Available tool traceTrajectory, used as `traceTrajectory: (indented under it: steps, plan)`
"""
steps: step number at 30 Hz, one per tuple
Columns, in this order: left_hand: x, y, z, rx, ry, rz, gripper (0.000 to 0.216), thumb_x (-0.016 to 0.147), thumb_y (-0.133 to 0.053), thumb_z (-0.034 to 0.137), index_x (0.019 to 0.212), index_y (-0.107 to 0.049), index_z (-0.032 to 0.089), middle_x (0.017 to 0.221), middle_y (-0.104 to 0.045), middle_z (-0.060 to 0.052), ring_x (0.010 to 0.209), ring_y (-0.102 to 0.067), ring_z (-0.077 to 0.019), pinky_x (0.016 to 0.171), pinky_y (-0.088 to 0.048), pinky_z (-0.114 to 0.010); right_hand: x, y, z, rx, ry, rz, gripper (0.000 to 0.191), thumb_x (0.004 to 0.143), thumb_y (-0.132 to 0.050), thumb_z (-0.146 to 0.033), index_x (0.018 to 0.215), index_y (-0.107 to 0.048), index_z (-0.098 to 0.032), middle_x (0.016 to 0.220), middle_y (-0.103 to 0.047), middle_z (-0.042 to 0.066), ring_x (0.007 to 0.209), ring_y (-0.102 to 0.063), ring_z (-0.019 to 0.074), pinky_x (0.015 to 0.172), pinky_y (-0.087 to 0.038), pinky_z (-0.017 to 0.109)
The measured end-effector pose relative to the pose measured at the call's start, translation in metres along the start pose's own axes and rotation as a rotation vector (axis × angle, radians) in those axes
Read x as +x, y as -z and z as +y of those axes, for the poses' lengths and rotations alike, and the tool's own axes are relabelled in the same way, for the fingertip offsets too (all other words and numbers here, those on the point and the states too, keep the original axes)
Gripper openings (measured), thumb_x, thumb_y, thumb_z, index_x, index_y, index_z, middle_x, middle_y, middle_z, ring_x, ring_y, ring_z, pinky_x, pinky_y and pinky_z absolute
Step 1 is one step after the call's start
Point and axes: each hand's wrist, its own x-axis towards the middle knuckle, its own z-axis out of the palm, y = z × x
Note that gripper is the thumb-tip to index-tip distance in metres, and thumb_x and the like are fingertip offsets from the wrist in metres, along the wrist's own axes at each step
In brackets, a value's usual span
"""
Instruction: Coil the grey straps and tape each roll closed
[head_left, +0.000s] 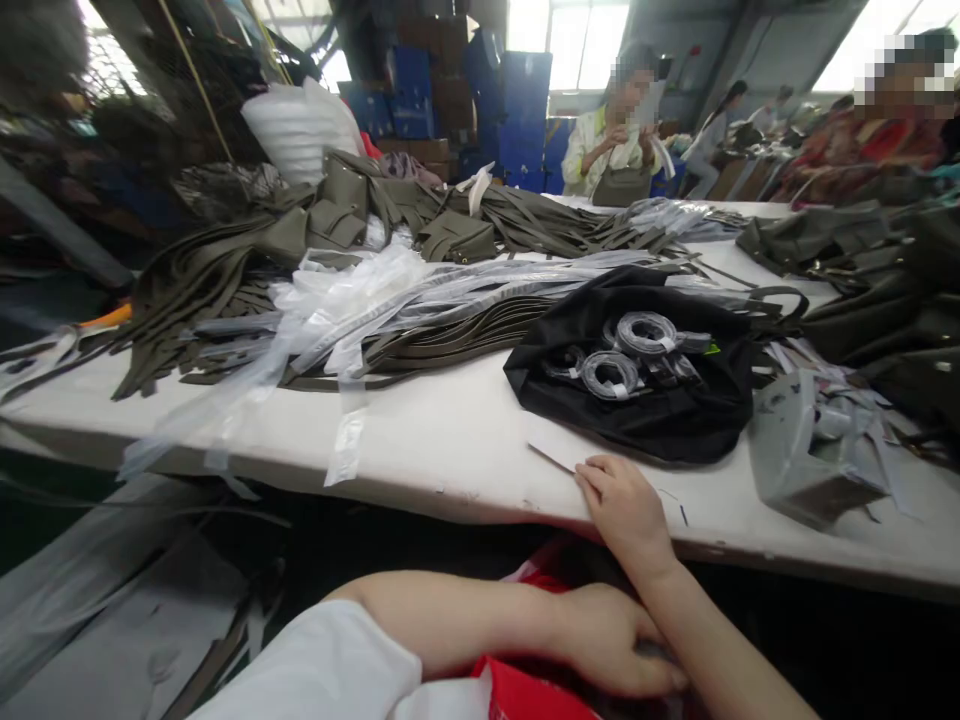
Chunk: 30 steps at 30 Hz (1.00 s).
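Thin strip point(553, 458) pinched by right hand point(621, 503)
Its length is pointed left-forward; grip of left hand point(619, 640) cannot be told.

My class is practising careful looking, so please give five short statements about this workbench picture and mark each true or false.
1. The right hand pinches a thin flat piece. True.
2. Wrapped coils lie on black cloth. True.
3. The left hand rests on the black cloth. False: it is lower in the picture than the near edge of the table, beside the right forearm.
4. The grey box-shaped object is left of the black cloth in the picture. False: it is to its right.
5. The table's surface is dark green. False: it is whitish.
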Motion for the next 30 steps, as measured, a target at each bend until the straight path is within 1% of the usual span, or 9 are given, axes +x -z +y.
traceTrajectory:
  steps: [3, 7, 10, 14, 18, 23, 30]
  plan:
    - [0.000, 0.003, -0.001, -0.005, -0.007, 0.014, 0.036, 0.087, -0.056, 0.046, 0.111, -0.069, 0.022, 0.101, -0.073, -0.002, 0.087, -0.069, -0.0198, 0.079, -0.053, -0.026, -0.003, -0.005, 0.004, -0.028, 0.062, -0.071, 0.015, 0.093, -0.062, -0.021, 0.091, -0.076, -0.017, 0.085, -0.069, 0.008, 0.081, -0.058, 0.0245, 0.076, -0.047, 0.036]
    - [0.003, 0.006, -0.001, -0.025, -0.029, 0.005, 0.034, 0.087, -0.057, 0.044, 0.111, -0.068, 0.024, 0.105, -0.073, 0.001, 0.092, -0.069, -0.0194, 0.083, -0.053, -0.026, -0.006, -0.004, 0.010, -0.034, 0.112, -0.117, 0.022, 0.097, -0.056, -0.026, 0.099, -0.074, -0.015, 0.087, -0.068, 0.009, 0.080, -0.059, 0.0234, 0.074, -0.046, 0.035]
    - [0.005, 0.006, -0.003, -0.043, -0.033, -0.017, 0.031, 0.087, -0.059, 0.042, 0.111, -0.068, 0.024, 0.107, -0.072, 0.002, 0.096, -0.068, -0.0189, 0.087, -0.052, -0.027, -0.006, -0.004, 0.012, -0.028, 0.123, -0.121, 0.026, 0.100, -0.051, -0.028, 0.097, -0.074, -0.017, 0.087, -0.068, 0.007, 0.081, -0.061, 0.0215, 0.075, -0.045, 0.033]
    - [0.005, 0.006, -0.005, -0.057, -0.045, -0.026, 0.030, 0.086, -0.059, 0.040, 0.110, -0.068, 0.024, 0.105, -0.073, 0.002, 0.096, -0.069, -0.0184, 0.087, -0.052, -0.026, -0.005, -0.003, 0.014, -0.041, 0.131, -0.132, 0.028, 0.101, -0.050, -0.030, 0.094, -0.073, -0.018, 0.087, -0.069, 0.006, 0.080, -0.062, 0.0203, 0.076, -0.045, 0.032]
    - [0.004, 0.007, -0.005, -0.065, -0.047, -0.020, 0.029, 0.087, -0.059, 0.039, 0.111, -0.068, 0.025, 0.107, -0.072, 0.003, 0.097, -0.068, -0.0180, 0.089, -0.052, -0.026, -0.001, 0.000, 0.013, -0.068, 0.149, -0.176, 0.025, 0.100, -0.052, -0.029, 0.091, -0.073, -0.018, 0.087, -0.070, 0.005, 0.079, -0.062, 0.0201, 0.071, -0.043, 0.031]
    - [0.004, 0.007, -0.005, -0.066, -0.055, -0.033, 0.031, 0.087, -0.057, 0.039, 0.112, -0.068, 0.025, 0.108, -0.072, 0.003, 0.098, -0.068, -0.0177, 0.089, -0.052, -0.026, 0.003, 0.003, 0.011, -0.099, 0.158, -0.229, 0.026, 0.100, -0.051, -0.027, 0.089, -0.073, -0.019, 0.085, -0.070, 0.005, 0.077, -0.062, 0.0206, 0.069, -0.043, 0.032]
    - [0.005, 0.009, -0.004, -0.075, -0.043, -0.047, 0.029, 0.087, -0.058, 0.039, 0.111, -0.068, 0.026, 0.107, -0.072, 0.004, 0.096, -0.068, -0.0179, 0.087, -0.052, -0.026, 0.007, 0.006, 0.013, -0.097, 0.160, -0.289, 0.026, 0.100, -0.049, -0.027, 0.092, -0.074, -0.021, 0.088, -0.071, 0.004, 0.078, -0.065, 0.0189, 0.070, -0.046, 0.031]
